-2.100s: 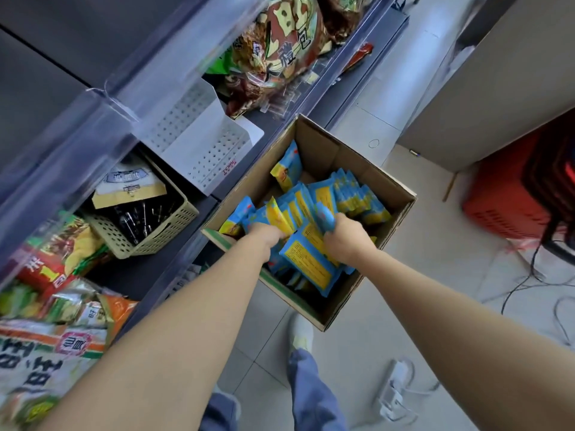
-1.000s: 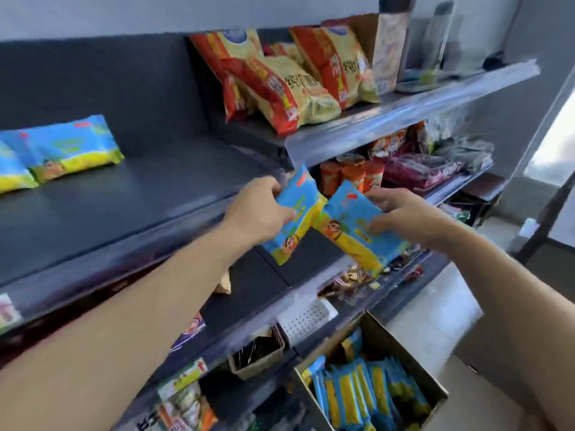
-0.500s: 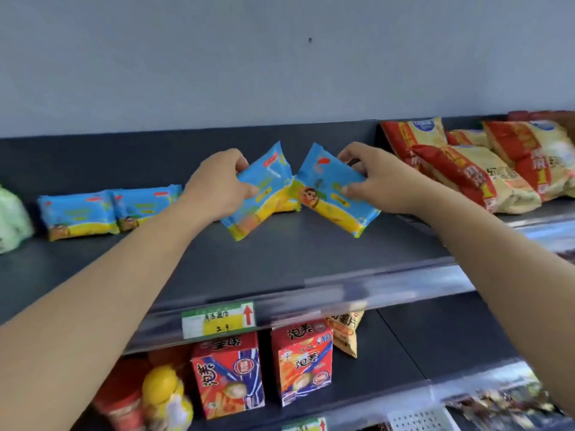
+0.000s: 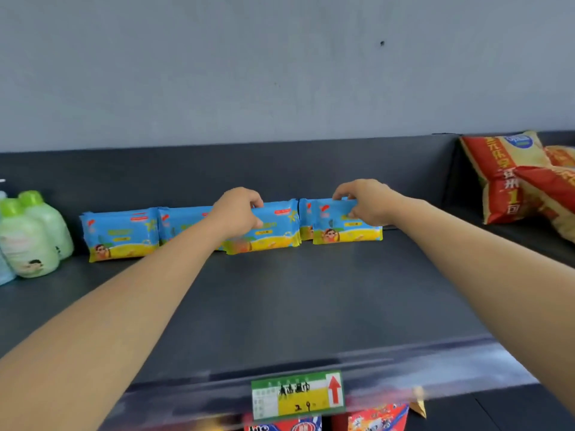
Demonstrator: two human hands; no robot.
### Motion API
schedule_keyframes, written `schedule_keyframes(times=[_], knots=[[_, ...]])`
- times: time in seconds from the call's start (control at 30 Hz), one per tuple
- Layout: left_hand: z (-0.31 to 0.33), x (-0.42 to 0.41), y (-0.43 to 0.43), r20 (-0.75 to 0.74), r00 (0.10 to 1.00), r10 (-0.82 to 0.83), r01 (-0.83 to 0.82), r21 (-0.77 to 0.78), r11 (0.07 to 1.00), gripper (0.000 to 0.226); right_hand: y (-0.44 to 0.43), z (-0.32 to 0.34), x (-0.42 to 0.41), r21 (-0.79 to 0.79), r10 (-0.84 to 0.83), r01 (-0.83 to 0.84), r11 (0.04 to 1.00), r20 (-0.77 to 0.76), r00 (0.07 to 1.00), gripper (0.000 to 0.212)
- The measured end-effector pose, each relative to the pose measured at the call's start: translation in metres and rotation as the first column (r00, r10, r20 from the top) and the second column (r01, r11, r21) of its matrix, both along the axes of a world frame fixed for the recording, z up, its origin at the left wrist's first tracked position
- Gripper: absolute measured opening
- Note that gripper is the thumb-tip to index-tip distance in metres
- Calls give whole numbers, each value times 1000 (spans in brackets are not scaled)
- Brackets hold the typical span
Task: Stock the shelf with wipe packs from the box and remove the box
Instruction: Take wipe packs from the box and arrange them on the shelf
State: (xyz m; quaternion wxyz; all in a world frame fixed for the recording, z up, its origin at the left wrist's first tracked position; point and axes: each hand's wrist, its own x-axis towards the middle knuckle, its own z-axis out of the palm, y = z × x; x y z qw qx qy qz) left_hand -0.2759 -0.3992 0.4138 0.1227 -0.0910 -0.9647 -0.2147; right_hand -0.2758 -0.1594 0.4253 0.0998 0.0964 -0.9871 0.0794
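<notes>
Several blue-and-yellow wipe packs stand in a row against the back of the dark grey shelf [image 4: 280, 306]. My left hand [image 4: 239, 213] grips the top of a wipe pack [image 4: 273, 234] standing upright near the middle of the row. My right hand [image 4: 367, 202] pinches the top edge of another wipe pack [image 4: 348, 231] at the row's right end, its base on the shelf. Two more wipe packs [image 4: 121, 234] stand to the left. The box is out of view.
Green-capped bottles [image 4: 31, 237] stand at the shelf's left end. Red-and-yellow snack bags [image 4: 513, 178] lie at the right. A green-and-yellow price tag [image 4: 297, 396] hangs on the shelf's front rail, with red cartons [image 4: 376, 419] on the level below.
Both hands lifted a wipe pack each from the box on the floor up to the top shelf and have now stood them upright at the back, extending the row to the right.
</notes>
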Motion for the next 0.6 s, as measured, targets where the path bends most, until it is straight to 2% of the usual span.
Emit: schedule_keyframes(times=[0.17, 0.27, 0.47, 0.6], knots=[[-15, -36, 5, 48, 999, -17, 18, -33, 999, 40, -6, -12, -33, 26, -35, 33, 999, 66, 997, 43], [-20, -49, 6, 13, 1000, -10, 11, -66, 998, 36, -7, -20, -50, -25, -42, 44, 999, 75, 996, 43], [-29, -56, 6, -146, 989, 2, -22, -130, 991, 34, -8, -40, -61, -116, -42, 24, 993, -153, 987, 39], [-30, -56, 8, -173, 985, -6, -23, -166, 986, 33, -6, -44, -58, -106, -46, 25, 994, -196, 980, 33]])
